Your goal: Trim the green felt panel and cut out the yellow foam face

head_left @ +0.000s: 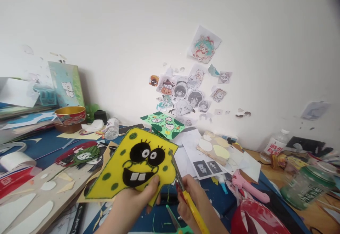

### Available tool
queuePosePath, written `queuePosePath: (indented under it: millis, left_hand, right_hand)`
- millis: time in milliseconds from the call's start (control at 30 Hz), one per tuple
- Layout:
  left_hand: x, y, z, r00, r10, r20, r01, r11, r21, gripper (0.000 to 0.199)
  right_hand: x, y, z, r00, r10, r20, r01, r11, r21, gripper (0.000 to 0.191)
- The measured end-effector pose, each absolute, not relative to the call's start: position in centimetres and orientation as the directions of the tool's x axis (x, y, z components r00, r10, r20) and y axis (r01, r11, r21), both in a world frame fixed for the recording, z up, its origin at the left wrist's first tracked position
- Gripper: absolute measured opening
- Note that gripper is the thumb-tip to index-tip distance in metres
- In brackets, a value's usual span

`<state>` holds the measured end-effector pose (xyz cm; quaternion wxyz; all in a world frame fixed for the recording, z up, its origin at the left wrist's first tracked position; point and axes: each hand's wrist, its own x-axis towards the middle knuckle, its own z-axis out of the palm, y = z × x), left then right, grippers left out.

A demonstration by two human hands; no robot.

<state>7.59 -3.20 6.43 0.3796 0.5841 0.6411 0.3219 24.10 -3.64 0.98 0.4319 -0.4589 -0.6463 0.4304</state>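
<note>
A yellow felt cartoon piece (pixel 114 168) with green spots, two black eye patches and a black mouth with white teeth is held up over the blue table cover. My left hand (pixel 135 204) grips its lower edge, thumb on the front below the mouth. Yellow-handled scissors (pixel 190 205) are in my right hand (pixel 195 200), fingers closed round them. Their blades point up along the right edge of the yellow piece; whether they touch it is hard to tell.
Green-handled scissors (pixel 183 228) lie below my hands. At right are a pink glue gun (pixel 249 188), a red bowl (pixel 257 218) and a green-lidded jar (pixel 308 186). A board with cutouts (pixel 57 184) lies left. Behind stand a red-gold tub (pixel 70 115) and a clear bottle (pixel 111 128).
</note>
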Motion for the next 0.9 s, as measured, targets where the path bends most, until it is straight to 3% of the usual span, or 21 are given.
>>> queuePosePath:
  millis: [167,367,533,900]
  left_hand:
    - [7.3,-3.1,6.4,-0.010,0.989,-0.149,0.477,0.136,0.868,0.056]
    - [7.3,-3.2,6.5,0.002,0.984,-0.179,0.505,0.153,0.849,0.053]
    - [7.4,-3.3,6.7,0.011,0.984,-0.177,0.494,0.148,0.857,0.053]
    - [7.2,-2.9,6.6,0.065,0.986,-0.153,0.354,0.121,0.927,0.054]
  right_hand:
    - [24.4,-3.9,1.9,-0.244,0.964,0.103,0.236,0.162,-0.958,0.050]
    - [24.8,-4.4,3.3,-0.292,0.948,0.127,0.351,0.230,-0.908,0.057]
    - [25.1,-4.4,3.4,-0.322,0.938,0.125,0.398,0.254,-0.882,0.051]
    - [25.3,-3.8,2.4,-0.256,0.952,0.166,0.344,0.250,-0.905,0.052]
